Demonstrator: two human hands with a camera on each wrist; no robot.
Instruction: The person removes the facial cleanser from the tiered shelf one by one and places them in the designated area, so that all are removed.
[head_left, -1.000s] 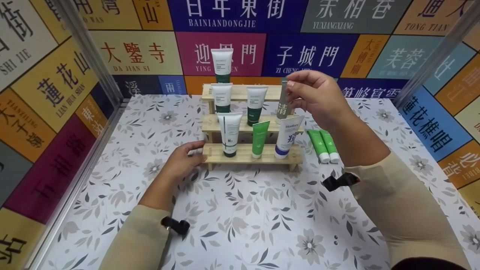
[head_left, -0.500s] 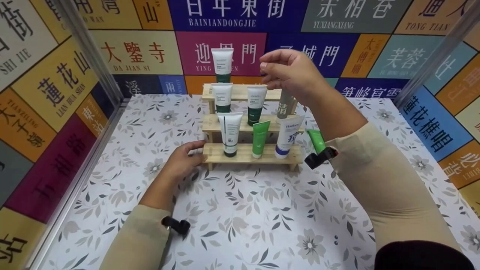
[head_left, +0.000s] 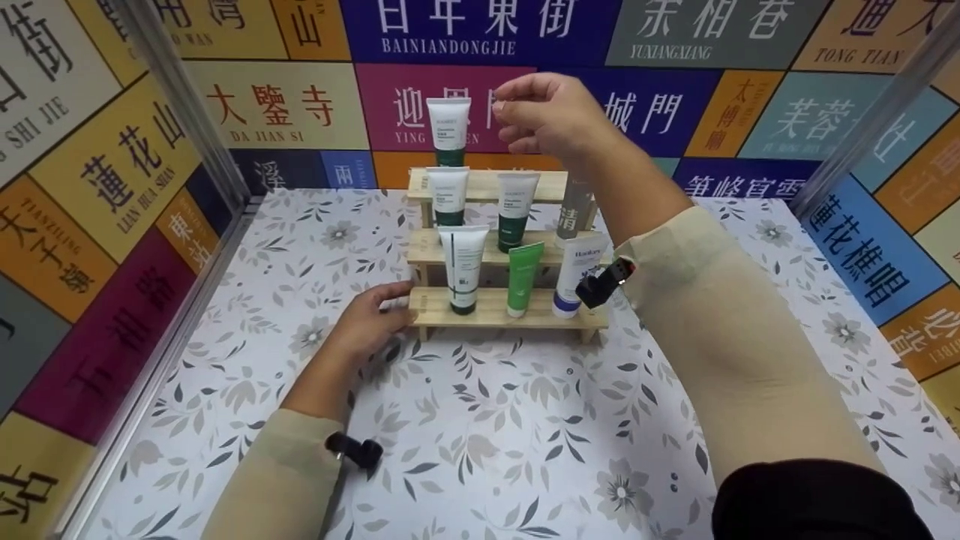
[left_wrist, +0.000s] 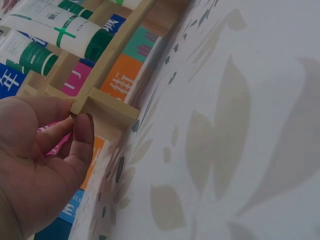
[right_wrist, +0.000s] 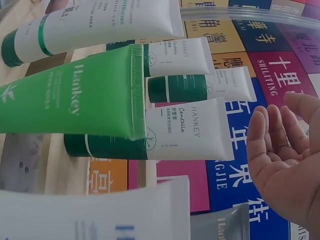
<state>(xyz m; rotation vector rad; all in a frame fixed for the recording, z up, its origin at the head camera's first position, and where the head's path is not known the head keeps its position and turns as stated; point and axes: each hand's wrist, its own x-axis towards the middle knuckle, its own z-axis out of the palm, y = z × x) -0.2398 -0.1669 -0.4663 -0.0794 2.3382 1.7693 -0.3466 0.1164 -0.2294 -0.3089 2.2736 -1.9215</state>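
At the centre of the frame, the wooden stand (head_left: 491, 319) rises in three tiers on the patterned cloth (head_left: 480, 427), its steps letting each row show above the one in front; at its lower left end your left hand (head_left: 369, 322) pinches the corner of the bottom tier between thumb and fingers, probably to keep the stand from shifting; toward the upper middle your right hand (head_left: 547, 116) hangs in the air above the top tier, fingers loosely bent, holding nothing, a gap showing between it and the nearest tube in the right wrist view.

Beside that hand, at the left of the top tier, is the top white-and-green tube (head_left: 448, 124); below it the middle tier carries the left white-and-green tube (head_left: 448, 193), the centre white-and-green tube (head_left: 516, 206) and, partly hidden by your forearm, the grey tube (head_left: 574, 214); the bottom tier bears the tall white tube (head_left: 463, 262), the green tube (head_left: 524, 276) and the blue-capped tube (head_left: 571, 259), which your wrist camera (head_left: 606, 283) partly covers.

The tubes rest on their caps, flat ends upward, likely because the caps give the steadier base and leave the labels readable; all look closed, and their opaque walls hide what is inside.
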